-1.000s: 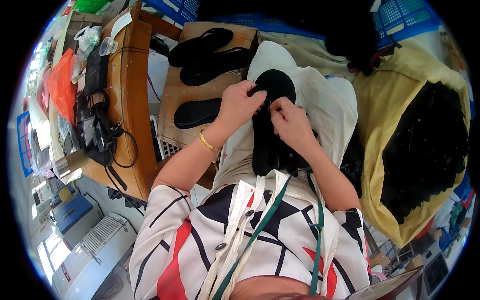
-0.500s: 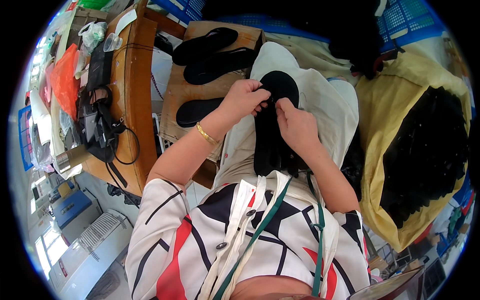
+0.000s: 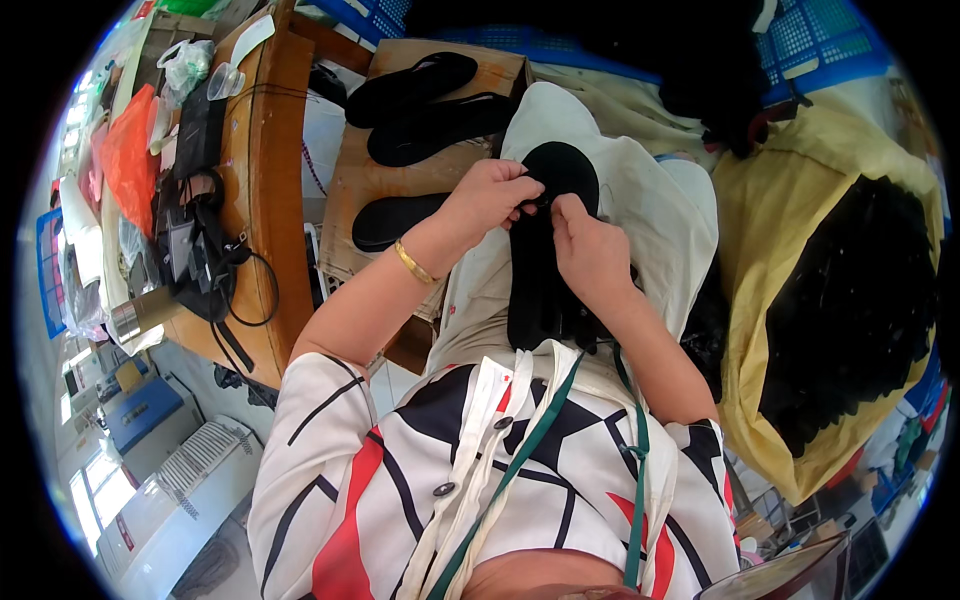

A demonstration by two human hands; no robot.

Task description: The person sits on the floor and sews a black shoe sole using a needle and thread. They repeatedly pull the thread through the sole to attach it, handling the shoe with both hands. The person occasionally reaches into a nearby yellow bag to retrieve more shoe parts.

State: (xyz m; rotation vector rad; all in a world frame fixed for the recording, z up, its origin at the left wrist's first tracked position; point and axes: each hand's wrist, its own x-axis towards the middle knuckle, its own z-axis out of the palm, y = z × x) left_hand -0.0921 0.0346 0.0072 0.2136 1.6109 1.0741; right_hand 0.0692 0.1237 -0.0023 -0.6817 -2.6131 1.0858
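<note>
A long black slipper point(image 3: 565, 165) with a rounded end lies over my lap on a pale cloth point(image 3: 655, 195). My left hand point(image 3: 490, 198) pinches at the slipper near its rounded end, fingertips pressed together. Right beside it, my right hand point(image 3: 595, 250) is closed too, thumb and forefinger meeting at the slipper's middle. Whatever fine piece sits between the fingertips is too small and dark to make out. To the left, more black slippers point(image 3: 440, 130) rest on a cardboard box point(image 3: 435, 180), one of them point(image 3: 390, 222) partly behind my left forearm.
A wooden desk point(image 3: 255, 190) at left carries a black strapped bag point(image 3: 195, 245), an orange plastic bag point(image 3: 130, 140) and other clutter. At right stands a yellow sack point(image 3: 745, 270) full of black pieces point(image 3: 850, 310). Blue crates point(image 3: 820, 50) and a dark heap are at the far side.
Both hands stay nearly in place at the slipper, with only slight finger movement. The slippers on the box have not moved.
</note>
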